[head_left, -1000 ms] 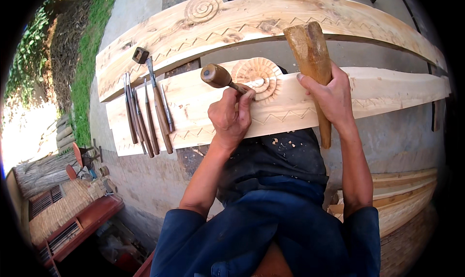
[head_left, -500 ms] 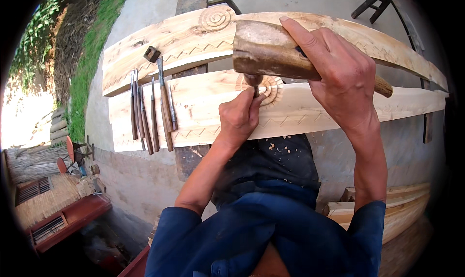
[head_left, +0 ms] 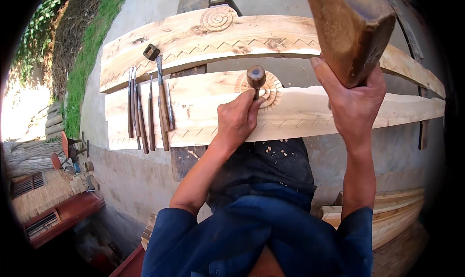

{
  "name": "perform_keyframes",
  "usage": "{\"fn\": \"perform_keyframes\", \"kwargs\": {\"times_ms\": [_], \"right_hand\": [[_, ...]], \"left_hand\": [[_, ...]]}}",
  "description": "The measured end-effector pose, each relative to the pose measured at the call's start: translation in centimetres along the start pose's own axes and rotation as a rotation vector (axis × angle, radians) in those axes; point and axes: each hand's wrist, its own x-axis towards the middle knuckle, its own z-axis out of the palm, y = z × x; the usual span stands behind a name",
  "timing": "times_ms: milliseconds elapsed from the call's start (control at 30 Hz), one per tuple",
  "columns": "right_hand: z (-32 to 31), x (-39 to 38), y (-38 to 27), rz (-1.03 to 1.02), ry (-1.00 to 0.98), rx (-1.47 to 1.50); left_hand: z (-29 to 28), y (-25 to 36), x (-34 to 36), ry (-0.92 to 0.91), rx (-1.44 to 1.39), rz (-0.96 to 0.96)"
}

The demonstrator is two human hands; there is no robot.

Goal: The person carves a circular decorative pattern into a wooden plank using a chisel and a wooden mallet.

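My left hand (head_left: 235,119) grips an upright chisel (head_left: 255,77) with a round-topped wooden handle, at a carved rosette (head_left: 272,93) on the near pale plank (head_left: 193,100). My right hand (head_left: 356,110) holds a heavy wooden mallet (head_left: 348,30) raised to the upper right, clear of the chisel and close to the camera; it hides part of the far plank (head_left: 169,37), which has a carved spiral (head_left: 217,19) and a zigzag line. Several long chisels (head_left: 151,112) lie side by side at the near plank's left, with a small dark square tool part (head_left: 151,52) beyond them.
A dark wooden support (head_left: 189,158) runs under both planks over concrete paving (head_left: 131,175). Long timbers (head_left: 387,209) lie at the lower right. Red wooden furniture (head_left: 68,214) and stacked sticks are at the lower left, a grass strip (head_left: 77,98) farther up.
My right hand first swung the mallet leftward over the chisel's top, then lifted it up and to the right, tipping it upright. My left hand has stayed with the chisel at the rosette.
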Motion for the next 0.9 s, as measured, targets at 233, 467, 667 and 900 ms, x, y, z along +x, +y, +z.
{"fn": "perform_keyframes", "kwargs": {"times_ms": [233,467,667,900], "right_hand": [[-0.4,-0.8,0.7,-0.146,-0.108,-0.409],[0.4,-6.4,4.5,0.750,-0.126,0.540],[2.7,-9.1,7.4,0.938,-0.088,0.604],[3.7,-9.1,7.3,0.801,-0.172,0.387]], "left_hand": [[-0.2,-0.4,-0.6,-0.044,0.009,-0.035],[-0.5,-0.7,0.5,-0.166,-0.022,-0.056],[0.0,-2.0,0.2,0.059,-0.396,-0.479],[0.4,-1.4,-2.5,0.078,-0.440,-0.378]]}}
